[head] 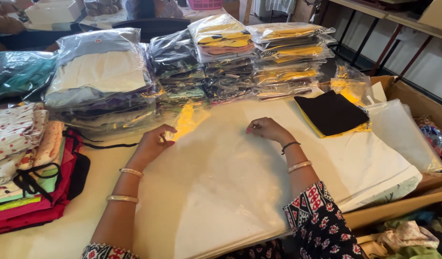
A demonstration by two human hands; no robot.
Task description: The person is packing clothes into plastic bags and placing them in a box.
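Both hands sit mid-frame on the large clear plastic bag (216, 187) spread flat on the white surface (86, 211), the left hand (153, 141) with fingers pinched on its top edge, the right hand (266, 128) with fingers curled together on the film, bagged garment stacks (192, 67) behind, a folded black cloth (332, 112) at right.

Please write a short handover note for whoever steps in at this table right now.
Left hand: fingers pinched at the far edge of the top clear bag, on a flat pile of clear bags before the person.
Right hand: fingertips pinched on the same edge, a little to the right. Whether the bag mouth is open cannot be told.
Black and yellow folded garment: unbagged, lying right of the hands.
Done: bagged garments stacked along the far side.
Left: folded clothes at the left are unbagged.
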